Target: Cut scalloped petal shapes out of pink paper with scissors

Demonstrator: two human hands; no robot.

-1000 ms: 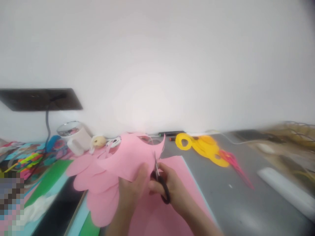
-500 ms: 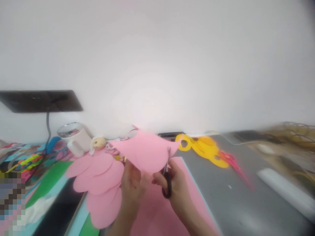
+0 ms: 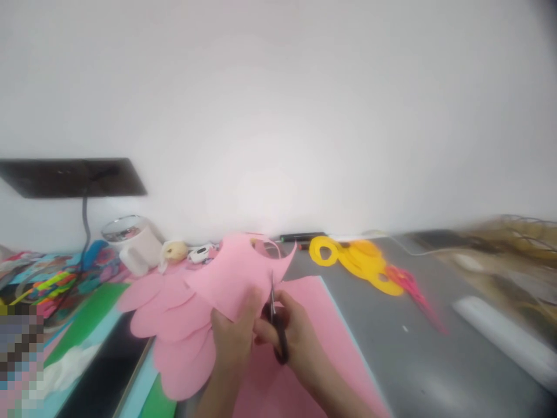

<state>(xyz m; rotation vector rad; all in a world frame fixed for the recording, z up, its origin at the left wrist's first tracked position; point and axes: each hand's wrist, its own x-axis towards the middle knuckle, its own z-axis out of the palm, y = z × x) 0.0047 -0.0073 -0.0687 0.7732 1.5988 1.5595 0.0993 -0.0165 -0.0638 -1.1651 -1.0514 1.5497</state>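
Note:
My left hand [image 3: 235, 331] grips the lower edge of a pink paper piece [image 3: 237, 273] with curved, cut-out edges, thumb on top. In my right hand [image 3: 289, 328] are black-handled scissors [image 3: 282, 342], their blades pointing up at the right part of the paper. The held piece is raised above a large pink sheet [image 3: 322, 325]. Left of my left hand lie several overlapping pink rounded pieces [image 3: 187, 325].
A white mug [image 3: 141, 252] stands by the wall at the left. Yellow paper rings [image 3: 363, 261] and pink scissors [image 3: 418, 296] lie on the grey table [image 3: 418, 366]. A white roll [image 3: 500, 339] is farther right. Green and blue sheets lie left.
The held pink paper has turned and tilted, and its right tip has moved left. My right hand with the scissors has shifted left, closer to my left hand.

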